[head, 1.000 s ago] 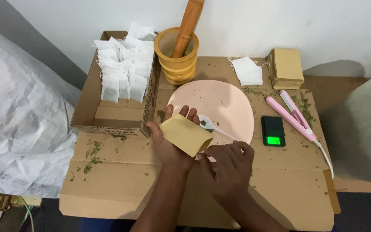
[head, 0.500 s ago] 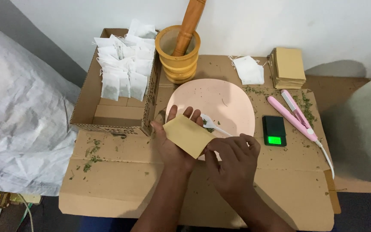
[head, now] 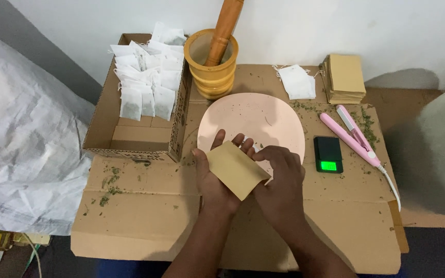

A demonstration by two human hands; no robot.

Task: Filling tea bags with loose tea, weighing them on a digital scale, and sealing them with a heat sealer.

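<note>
The tan paper envelope (head: 236,170) sits at the centre of the frame, resting flat on your left hand (head: 216,177), just below the lower edge of the pink plate (head: 253,121). Its long axis runs on a slant, from upper left toward lower right, with the lower right corner pointing at your right hand (head: 280,177). Your left palm is turned up, fingers spread and cupped under the envelope, the fingertips showing past its upper edge. Your right hand lies just to the right of it, fingers curled in so they meet the envelope's right edge; whether they pinch that edge or only press on it you cannot tell from here. So the envelope lies left of your right fingers and on top of your left ones, and the right hand is the one placed at the open end of the slant.

Further out, a small black scale (head: 328,154) with a lit green screen sits to the right, then a pink sealing tool (head: 350,134). At upper right lies a stack of tan envelopes (head: 344,77). A wooden mortar (head: 212,69) with pestle (head: 224,28) stands at upper centre, and a cardboard box (head: 130,136) of white sachets (head: 148,77) at upper left.
</note>
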